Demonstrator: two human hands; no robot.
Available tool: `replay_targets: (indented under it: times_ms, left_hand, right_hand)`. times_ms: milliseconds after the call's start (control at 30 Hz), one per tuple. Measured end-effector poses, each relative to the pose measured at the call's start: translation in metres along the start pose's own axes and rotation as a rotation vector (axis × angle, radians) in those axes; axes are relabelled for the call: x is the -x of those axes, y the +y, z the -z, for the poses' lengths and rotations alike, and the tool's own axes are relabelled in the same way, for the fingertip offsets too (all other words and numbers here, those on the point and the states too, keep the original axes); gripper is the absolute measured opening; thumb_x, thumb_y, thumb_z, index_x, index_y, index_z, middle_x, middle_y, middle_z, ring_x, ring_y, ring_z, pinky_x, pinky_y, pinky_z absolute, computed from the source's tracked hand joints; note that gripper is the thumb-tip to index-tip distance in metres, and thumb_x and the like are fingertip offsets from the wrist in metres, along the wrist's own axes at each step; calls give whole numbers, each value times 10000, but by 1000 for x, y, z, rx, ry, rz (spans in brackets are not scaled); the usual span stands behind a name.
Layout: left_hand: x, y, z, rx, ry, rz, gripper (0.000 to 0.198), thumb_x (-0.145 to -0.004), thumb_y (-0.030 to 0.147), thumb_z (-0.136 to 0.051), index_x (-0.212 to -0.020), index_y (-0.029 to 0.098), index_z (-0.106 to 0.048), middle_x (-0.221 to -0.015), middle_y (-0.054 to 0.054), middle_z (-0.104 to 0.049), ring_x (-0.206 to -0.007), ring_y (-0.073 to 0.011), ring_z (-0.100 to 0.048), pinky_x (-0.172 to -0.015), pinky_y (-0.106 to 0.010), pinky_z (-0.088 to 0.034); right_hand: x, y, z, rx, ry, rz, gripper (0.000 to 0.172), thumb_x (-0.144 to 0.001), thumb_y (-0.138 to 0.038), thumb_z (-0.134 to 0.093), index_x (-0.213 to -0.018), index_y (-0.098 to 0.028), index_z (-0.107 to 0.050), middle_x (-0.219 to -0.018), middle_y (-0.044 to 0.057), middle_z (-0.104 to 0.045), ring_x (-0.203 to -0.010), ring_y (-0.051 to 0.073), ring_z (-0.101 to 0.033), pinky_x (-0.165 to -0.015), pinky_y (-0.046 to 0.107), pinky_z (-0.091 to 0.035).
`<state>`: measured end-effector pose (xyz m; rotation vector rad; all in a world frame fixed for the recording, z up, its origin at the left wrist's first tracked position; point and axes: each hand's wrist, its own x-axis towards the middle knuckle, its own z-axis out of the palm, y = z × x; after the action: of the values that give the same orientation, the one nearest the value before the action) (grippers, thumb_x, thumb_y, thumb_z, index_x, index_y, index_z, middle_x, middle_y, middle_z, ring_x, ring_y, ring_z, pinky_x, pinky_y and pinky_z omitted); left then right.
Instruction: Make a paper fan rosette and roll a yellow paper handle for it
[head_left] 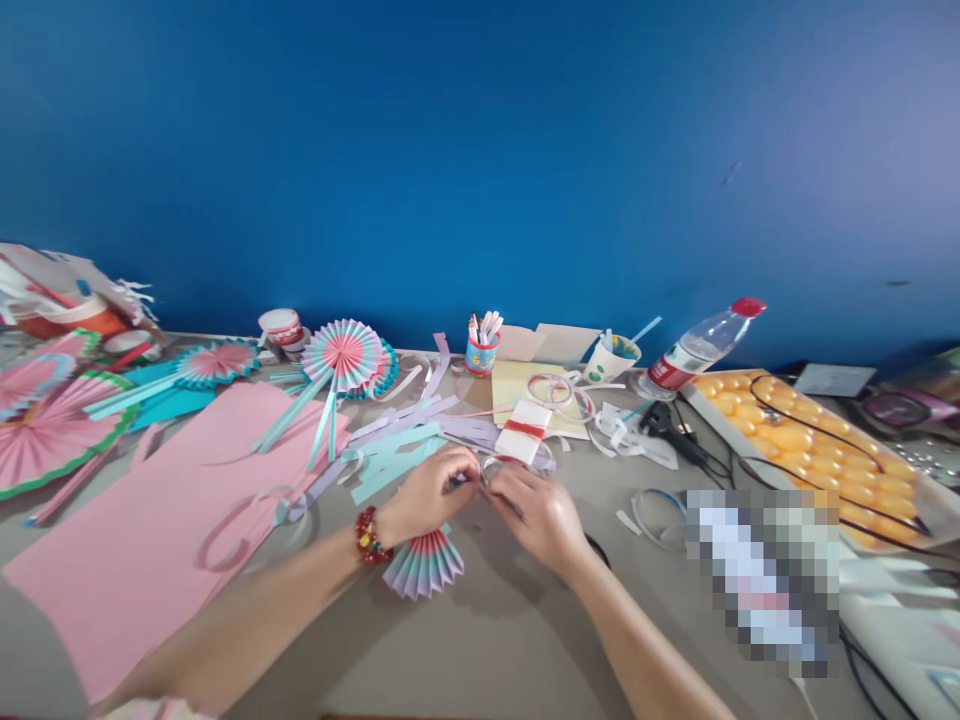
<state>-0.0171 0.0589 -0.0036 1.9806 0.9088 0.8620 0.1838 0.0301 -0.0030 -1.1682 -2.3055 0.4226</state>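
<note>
Over the middle of the table my left hand [431,490], with a beaded red bracelet [370,536] on its wrist, meets my right hand [538,515]. Both are closed in a pinch, fingertips nearly touching. What they hold is too small and blurred to name. Just behind my right fingers a thin pale ring or loop [491,462] partly shows. A pleated paper fan piece [426,568], lilac, teal and red, lies below my left wrist, partly covered by it. Beyond the hands is a white card wound with red thread [524,432].
Pink paper [180,500], teal paper strips [397,462] and folded paper fans [342,355] spread to the left. Behind stand a pen tin [482,353], a paper cup [609,360] and a tilted bottle [694,352]. At right are black cables [694,450] and a tray of yellow balloon-like objects [810,430].
</note>
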Motion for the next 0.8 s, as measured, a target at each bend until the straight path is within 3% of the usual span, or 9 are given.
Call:
replay_targets:
  times_ms: [167,367,533,800]
  left_hand:
    - [-2,3,5,35,-44,16,75,-891,225,-582,-842,178,-613,-927,-49,-654,-897,-189,-606,-786,-293,-487]
    - [1,8,10,-95,-65,-97,71,-901,254,-584,-906,188,-607,-1038,-84,-631,-1045,-228,-574,-943,-362,-457]
    - [-1,7,11,50,-55,-7,92,-900,258,-608,-841,186,-607,-1074,-80,-610,-1046,-213,-580,-917,-324,-469]
    - [-6,22,19,215,-100,87,232,-871,388,-659,-787,172,-637,-1001,-55,-638,-940,-193,-598,-891,-303,-441]
  right_hand:
    - [0,0,3,-10,42,28,228,-994,-249,-429,-859,-219,-609,-914,61,-689,-795,168,-613,-715,248,-430]
    - [1,2,1,-27,116,46,193,-991,-256,-464,-866,-222,-607,-870,50,-677,-757,166,-618,-675,244,-435]
    - [0,4,0,-56,177,92,132,-976,-226,-517,-871,-228,-596,-866,33,-682,-774,164,-639,-683,243,-450]
    - [0,2,3,-55,317,224,82,-937,-158,-560,-919,-230,-596,-878,39,-694,-796,172,-659,-734,272,-490]
